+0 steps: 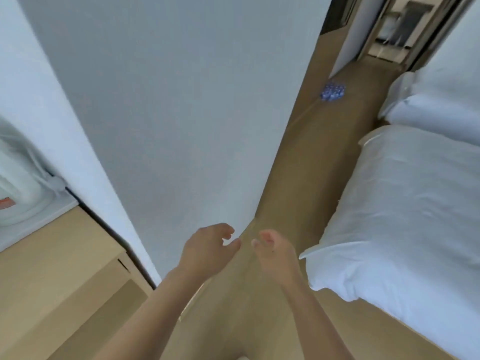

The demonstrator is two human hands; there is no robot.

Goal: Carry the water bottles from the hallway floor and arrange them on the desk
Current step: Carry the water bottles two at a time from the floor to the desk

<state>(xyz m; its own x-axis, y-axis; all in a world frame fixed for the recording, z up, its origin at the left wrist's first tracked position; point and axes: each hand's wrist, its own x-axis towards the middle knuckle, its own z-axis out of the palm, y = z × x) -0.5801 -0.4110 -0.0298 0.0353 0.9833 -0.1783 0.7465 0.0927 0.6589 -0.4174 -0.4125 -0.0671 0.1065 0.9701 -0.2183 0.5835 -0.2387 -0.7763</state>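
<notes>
A cluster of several water bottles with blue caps [332,92] stands on the wooden hallway floor far ahead, close to the left wall. A light wooden desk [57,258] fills the lower left. My left hand [207,249] and my right hand [272,252] are held out in front of me, side by side, low in the view. Both have loosely curled fingers and hold nothing. The bottles are far beyond both hands.
A white wall [181,100] runs along the left of the passage. Two beds with white bedding [405,216] line the right side. A white plastic-wrapped bundle [18,183] sits at the desk's far left. A doorway [397,29] lies at the hallway's end.
</notes>
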